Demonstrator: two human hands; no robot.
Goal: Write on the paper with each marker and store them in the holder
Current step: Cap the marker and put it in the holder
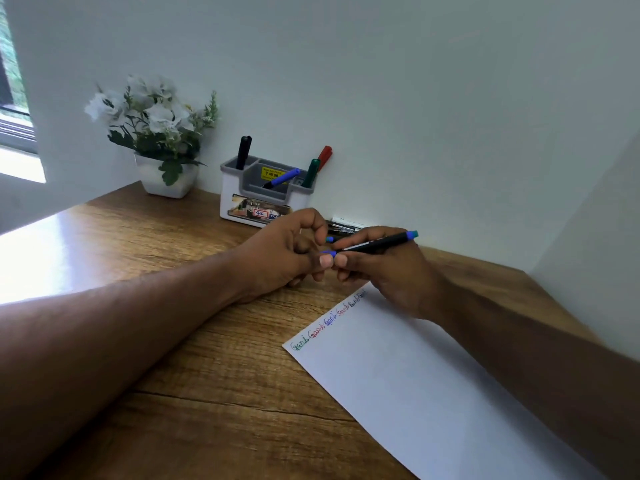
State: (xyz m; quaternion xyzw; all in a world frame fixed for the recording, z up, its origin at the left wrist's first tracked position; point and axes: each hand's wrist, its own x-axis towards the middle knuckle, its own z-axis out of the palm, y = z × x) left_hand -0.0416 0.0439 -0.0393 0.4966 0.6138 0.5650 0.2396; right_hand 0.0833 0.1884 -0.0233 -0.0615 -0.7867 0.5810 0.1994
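Observation:
My right hand (384, 268) grips a thin black pen with a blue end (381, 242) above the top edge of the white paper (433, 375). My left hand (287, 254) pinches a small blue piece (329, 253) at the pen's other end. The paper carries a row of short coloured words along its top edge. The grey and white holder (263, 199) stands at the wall behind my hands. In it are a black marker (243, 152), a blue marker (282, 178), a green marker (310, 173) and a red marker (325, 158).
A white pot of white flowers (156, 133) stands left of the holder. A few more pens (343, 226) lie on the wooden desk (207, 375) by the wall behind my hands. A wall closes the desk's right side. Bright window light falls on the left.

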